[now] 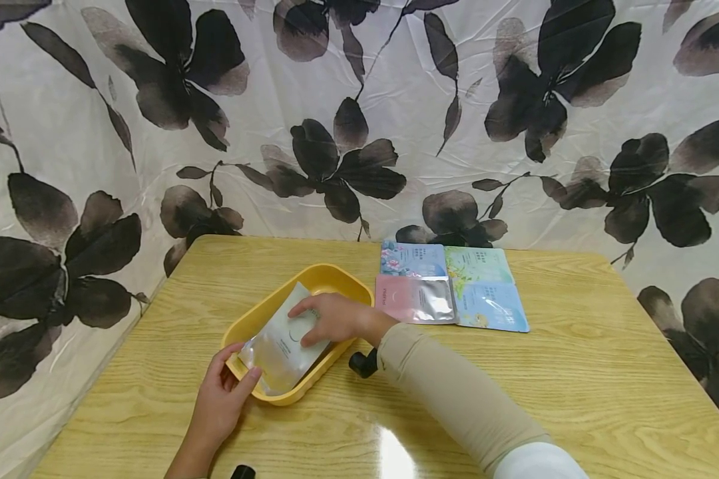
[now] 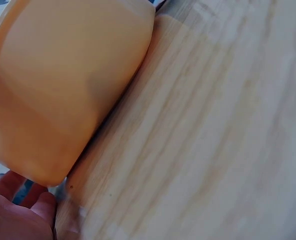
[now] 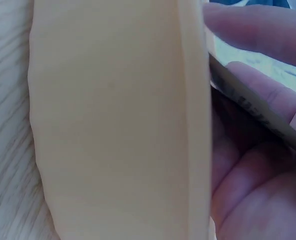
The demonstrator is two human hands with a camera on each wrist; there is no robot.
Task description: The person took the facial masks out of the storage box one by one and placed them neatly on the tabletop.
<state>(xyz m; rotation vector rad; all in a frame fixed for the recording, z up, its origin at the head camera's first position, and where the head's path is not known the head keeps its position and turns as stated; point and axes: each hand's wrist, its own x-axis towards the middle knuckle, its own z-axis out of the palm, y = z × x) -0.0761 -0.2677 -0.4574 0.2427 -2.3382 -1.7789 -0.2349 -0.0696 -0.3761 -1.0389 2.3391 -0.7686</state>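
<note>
A yellow plastic basket (image 1: 335,271) stands at an angle on the table, and a pale silvery sheet mask packet (image 1: 284,346) lies slanted inside it. My left hand (image 1: 223,392) grips the basket's near left end, thumb at the rim. In the left wrist view the fingers (image 2: 40,200) meet the basket's outer wall (image 2: 62,90). Reaching over the basket's right side, my right hand (image 1: 335,318) holds the packet by its upper right part. The right wrist view shows the packet (image 3: 253,107) edge-on among the fingers, beside the basket's wall (image 3: 112,120). Whatever lies under the packet is hidden.
Right of the basket, several packets lie flat in a block: blue floral (image 1: 413,259), green (image 1: 479,265), pink and silver (image 1: 416,299), light blue (image 1: 492,306). A floral cloth (image 1: 347,80) hangs behind the wooden table (image 1: 575,372).
</note>
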